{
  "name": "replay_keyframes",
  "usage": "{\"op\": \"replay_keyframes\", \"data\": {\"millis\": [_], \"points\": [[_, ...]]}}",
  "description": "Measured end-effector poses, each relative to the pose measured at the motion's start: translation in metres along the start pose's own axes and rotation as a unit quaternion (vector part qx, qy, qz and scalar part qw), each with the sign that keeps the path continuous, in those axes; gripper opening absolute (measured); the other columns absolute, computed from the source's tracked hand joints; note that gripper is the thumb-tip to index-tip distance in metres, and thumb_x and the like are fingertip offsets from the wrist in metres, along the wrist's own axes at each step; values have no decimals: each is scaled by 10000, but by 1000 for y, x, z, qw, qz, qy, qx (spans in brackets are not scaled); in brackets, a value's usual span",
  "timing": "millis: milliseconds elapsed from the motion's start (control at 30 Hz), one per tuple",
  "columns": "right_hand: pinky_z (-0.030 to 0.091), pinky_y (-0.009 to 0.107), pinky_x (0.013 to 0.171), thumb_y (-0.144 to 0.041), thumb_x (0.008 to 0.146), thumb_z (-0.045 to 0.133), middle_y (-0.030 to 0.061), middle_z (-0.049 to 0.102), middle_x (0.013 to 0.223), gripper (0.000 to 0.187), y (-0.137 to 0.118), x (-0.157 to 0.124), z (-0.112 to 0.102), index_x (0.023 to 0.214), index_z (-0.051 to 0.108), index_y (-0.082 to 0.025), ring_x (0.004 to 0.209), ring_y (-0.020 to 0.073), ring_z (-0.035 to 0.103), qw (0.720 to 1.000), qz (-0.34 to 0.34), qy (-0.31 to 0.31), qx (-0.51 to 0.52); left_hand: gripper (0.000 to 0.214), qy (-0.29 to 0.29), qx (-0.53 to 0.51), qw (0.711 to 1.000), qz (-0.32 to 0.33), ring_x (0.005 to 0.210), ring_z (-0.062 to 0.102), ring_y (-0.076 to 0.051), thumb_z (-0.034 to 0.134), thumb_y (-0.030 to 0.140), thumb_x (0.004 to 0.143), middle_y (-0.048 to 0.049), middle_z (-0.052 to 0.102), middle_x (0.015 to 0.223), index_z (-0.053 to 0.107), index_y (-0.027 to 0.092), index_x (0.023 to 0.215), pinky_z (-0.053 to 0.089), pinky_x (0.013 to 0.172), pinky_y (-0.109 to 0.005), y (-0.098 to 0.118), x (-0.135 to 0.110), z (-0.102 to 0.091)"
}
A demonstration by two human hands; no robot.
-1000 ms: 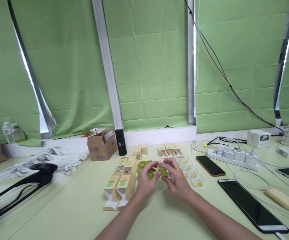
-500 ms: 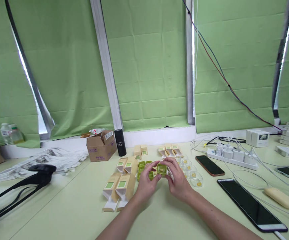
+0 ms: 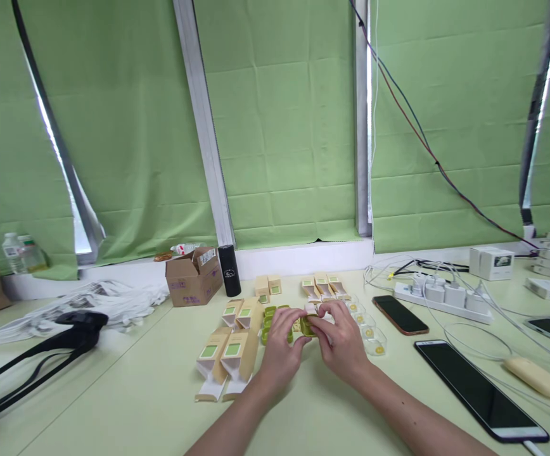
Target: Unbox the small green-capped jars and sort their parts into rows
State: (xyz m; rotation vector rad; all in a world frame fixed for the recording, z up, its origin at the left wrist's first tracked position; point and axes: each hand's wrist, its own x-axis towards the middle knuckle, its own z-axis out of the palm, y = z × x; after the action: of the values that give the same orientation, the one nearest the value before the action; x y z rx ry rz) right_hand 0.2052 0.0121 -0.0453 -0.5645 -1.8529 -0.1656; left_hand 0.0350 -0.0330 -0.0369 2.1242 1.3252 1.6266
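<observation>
Between my fingertips is a small green square cup [image 3: 308,326], tilted and partly covered by the fingers. My left hand [image 3: 282,345] is closed on its left side, thumb below and fingers above. From the right, my right hand [image 3: 341,339] pinches the same cup. Several more green cups [image 3: 268,315] sit on the table just behind my left hand. Beyond my right hand stand clear plastic cups [image 3: 374,342] with something yellow inside. Cream cardboard boxes [image 3: 239,351] with green labels and open white flaps lie left of my left hand.
More cream boxes [image 3: 325,288] stand at the back. A brown carton [image 3: 192,278] and a black cylinder [image 3: 228,271] are behind left, near white bags [image 3: 89,304]. Phones [image 3: 479,386], cables and a power strip [image 3: 441,301] occupy the right.
The green cup has tipped in my fingers, so its opening no longer faces me. My right fingers have curled further over it. The things on the table stay in place.
</observation>
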Motion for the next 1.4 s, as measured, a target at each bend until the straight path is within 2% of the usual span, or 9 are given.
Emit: {"op": "replay_keyframes", "data": {"millis": [167, 500, 1000, 1400], "points": [[448, 357, 744, -35, 882, 557, 68, 568, 911, 268, -3, 1, -1, 944, 742, -218, 904, 229, 508, 1000, -2, -2, -28, 403, -10, 21, 999, 39, 1193, 547, -268, 703, 110, 843, -64, 691, 1194, 671, 264, 1214, 491, 1024, -456, 2, -2, 0], [398, 337, 707, -15, 861, 564, 56, 567, 856, 231, -6, 3, 1, 852, 698, -203, 854, 214, 485, 999, 6, 16, -30, 403, -14, 43, 997, 70, 1201, 549, -289, 670, 117, 870, -89, 693, 1224, 662, 261, 1246, 496, 1022, -501, -2, -4, 0], [315, 333, 665, -50, 929, 503, 40, 544, 763, 220, -8, 4, -1, 792, 597, -194, 763, 197, 443, 998, -31, 32, -46, 420, 12, 25, 999, 40, 1192, 553, -277, 679, 97, 844, -68, 696, 1200, 680, 283, 1221, 507, 1008, -483, 6, -2, 1], [327, 354, 674, -92, 971, 475, 49, 551, 747, 239, -8, 4, -2, 808, 607, -207, 757, 208, 450, 995, -64, 31, -72, 403, 27, 15, 1000, 5, 1193, 559, -268, 695, 121, 832, -64, 682, 1194, 686, 282, 1202, 503, 1018, -486, 7, -2, 1]]}}
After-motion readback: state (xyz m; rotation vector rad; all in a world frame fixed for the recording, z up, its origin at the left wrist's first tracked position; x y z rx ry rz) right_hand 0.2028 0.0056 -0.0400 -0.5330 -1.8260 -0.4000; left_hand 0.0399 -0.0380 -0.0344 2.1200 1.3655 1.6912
